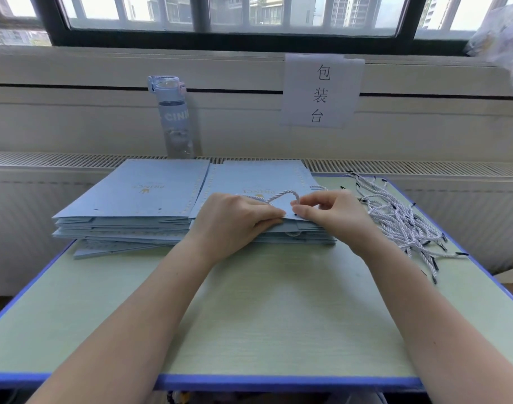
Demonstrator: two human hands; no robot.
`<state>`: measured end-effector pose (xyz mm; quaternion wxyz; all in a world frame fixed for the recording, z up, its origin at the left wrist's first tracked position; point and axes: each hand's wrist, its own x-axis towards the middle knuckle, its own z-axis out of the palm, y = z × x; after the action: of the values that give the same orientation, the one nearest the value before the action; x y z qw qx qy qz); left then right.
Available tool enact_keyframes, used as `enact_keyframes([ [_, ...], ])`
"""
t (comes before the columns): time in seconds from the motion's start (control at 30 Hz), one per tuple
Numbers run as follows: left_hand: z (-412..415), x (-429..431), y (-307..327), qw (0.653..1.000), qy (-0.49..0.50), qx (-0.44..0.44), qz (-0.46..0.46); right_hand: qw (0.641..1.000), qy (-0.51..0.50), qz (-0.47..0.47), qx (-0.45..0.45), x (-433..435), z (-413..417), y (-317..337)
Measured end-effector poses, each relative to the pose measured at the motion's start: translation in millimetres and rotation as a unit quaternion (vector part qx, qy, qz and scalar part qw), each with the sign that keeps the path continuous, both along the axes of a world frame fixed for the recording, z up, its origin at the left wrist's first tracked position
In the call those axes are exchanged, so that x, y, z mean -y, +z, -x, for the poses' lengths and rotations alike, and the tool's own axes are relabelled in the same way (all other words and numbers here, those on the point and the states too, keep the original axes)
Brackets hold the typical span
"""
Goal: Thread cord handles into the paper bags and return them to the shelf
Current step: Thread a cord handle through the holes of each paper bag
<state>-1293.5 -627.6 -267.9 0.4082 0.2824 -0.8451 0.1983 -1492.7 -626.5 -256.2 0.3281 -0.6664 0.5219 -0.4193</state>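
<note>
Two stacks of flat light-blue paper bags lie side by side on the table, the left stack [138,199] and the right stack [258,179]. My left hand [235,220] presses on the near edge of the right stack's top bag and pinches it beside a punched hole. A white twisted cord [281,195] arches in a loop above that edge. My right hand [331,211] pinches the cord's end at the hole. Where the cord's other end goes is hidden under my left hand.
A pile of loose white cords with black tips [401,220] lies at the table's right edge. A clear water bottle [175,118] stands behind the left stack. A paper sign [321,91] hangs on the wall. The green table [278,316] has a blue rim.
</note>
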Motion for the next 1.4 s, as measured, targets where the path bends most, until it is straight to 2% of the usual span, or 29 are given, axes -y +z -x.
enact_keyframes([
  [0.1,1,0,0,1.0,0.012,0.004,0.016,0.998,0.023,-0.016,0.059,-1,0,1],
  [0.2,2,1,-3,0.999,0.03,-0.011,0.023,0.997,0.034,-0.012,0.075,-4,0,3],
  [0.37,2,1,-2,0.992,0.084,-0.086,0.049,1.0,0.02,0.005,0.018,-4,-1,4],
  [0.47,2,2,-2,0.99,0.085,-0.097,0.055,0.999,0.004,0.031,0.003,-3,-2,2],
  [0.63,1,-1,2,0.989,0.081,-0.122,0.025,0.978,-0.056,0.198,0.025,-3,-6,-2],
  [0.7,0,-2,4,0.988,0.078,-0.128,0.021,0.962,-0.036,0.269,-0.032,-4,-6,-3],
  [0.77,-2,-2,4,0.989,0.075,-0.127,0.019,0.951,-0.004,0.296,-0.089,-2,-7,-7],
  [0.9,-4,0,3,0.989,0.08,-0.126,0.009,0.952,0.012,0.28,-0.124,2,-10,-13],
  [1.03,-4,3,-1,0.986,0.091,-0.138,0.017,0.955,-0.004,0.281,-0.099,2,-10,-12],
  [1.33,2,5,-2,0.985,0.027,-0.164,0.051,0.959,-0.091,0.263,-0.057,-1,-14,-11],
  [1.4,4,4,-4,0.987,0.014,-0.159,0.025,0.957,-0.101,0.267,-0.044,-2,-13,-10],
])
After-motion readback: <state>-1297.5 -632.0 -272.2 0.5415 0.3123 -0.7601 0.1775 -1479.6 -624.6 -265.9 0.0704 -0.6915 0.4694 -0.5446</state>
